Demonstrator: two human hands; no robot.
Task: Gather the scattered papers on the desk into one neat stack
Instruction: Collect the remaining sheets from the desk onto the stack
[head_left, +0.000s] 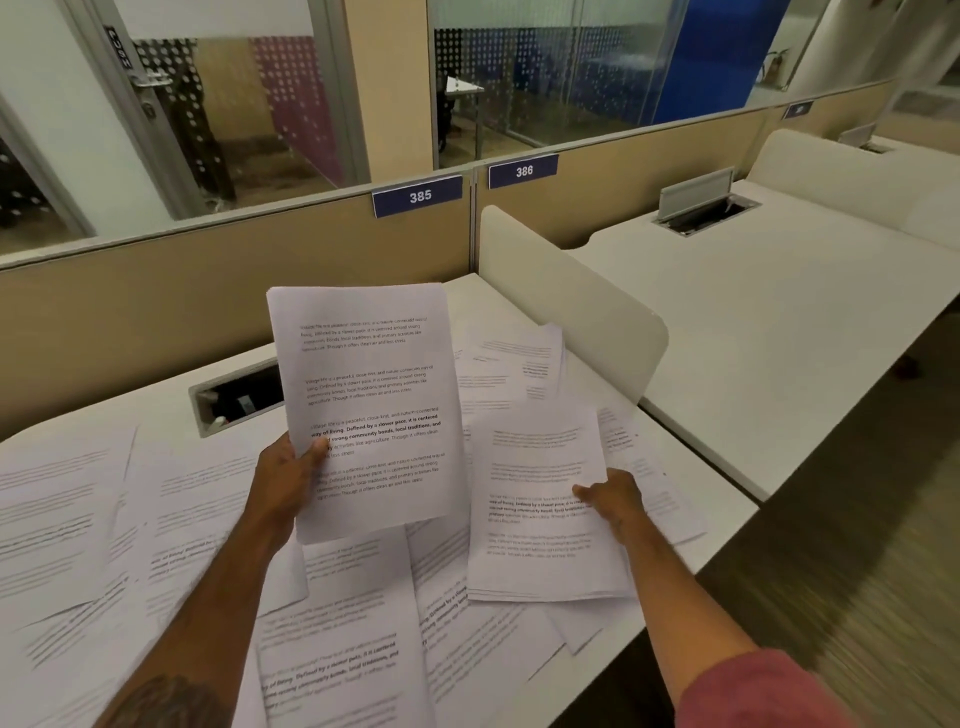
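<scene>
Pinching a sheet (369, 405) upright at frame centre in my left hand (283, 480), I grip a bundle (540, 519) just right of it in my right hand (613, 499); remaining papers (104, 519) spread lower left, nearer my left.

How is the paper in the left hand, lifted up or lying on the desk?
Lifted up: the left hand pinches the paper at its edge, above the other sheets.

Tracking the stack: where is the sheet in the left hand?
Head view, centre: the left hand holds the sheet raised, left of the pile the right hand grips.
</scene>
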